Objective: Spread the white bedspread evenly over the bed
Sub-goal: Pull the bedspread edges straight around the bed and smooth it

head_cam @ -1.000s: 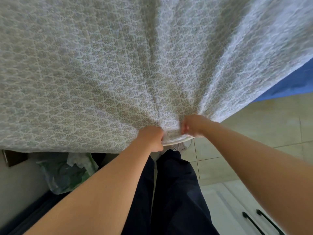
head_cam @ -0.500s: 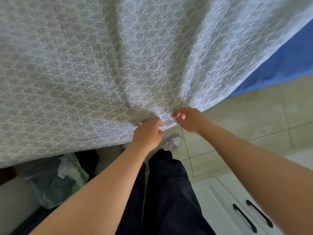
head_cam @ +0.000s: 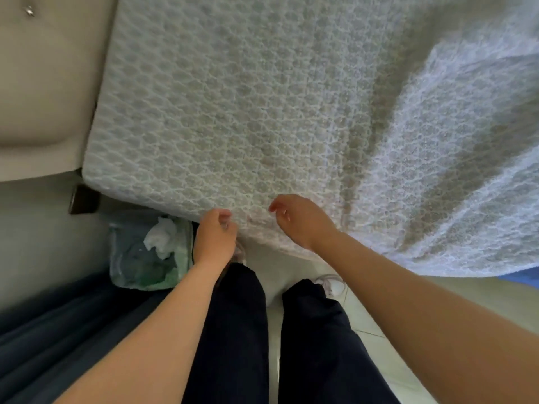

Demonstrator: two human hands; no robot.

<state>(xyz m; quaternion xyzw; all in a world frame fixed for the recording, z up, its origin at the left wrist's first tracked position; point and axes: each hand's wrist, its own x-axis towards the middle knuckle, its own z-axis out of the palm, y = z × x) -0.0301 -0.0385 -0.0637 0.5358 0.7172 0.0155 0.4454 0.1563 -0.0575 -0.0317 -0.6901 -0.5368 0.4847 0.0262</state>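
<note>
The bedspread (head_cam: 262,112) lies just beyond the hands, flat at left and ridged at right. The left hand (head_cam: 215,237) seems to pinch its near edge. The right hand (head_cam: 303,223) hovers with fingers loosely curled, gripping nothing. Tugging the near edge rightward should flatten the ridges.

This is a bedroom in a home. A bed (head_cam: 204,83) with a white bedspread (head_cam: 320,141) has a soft headboard (head_cam: 43,83), a small bin (head_cam: 140,258) beside it and a tiled floor (head_cam: 274,345).
</note>
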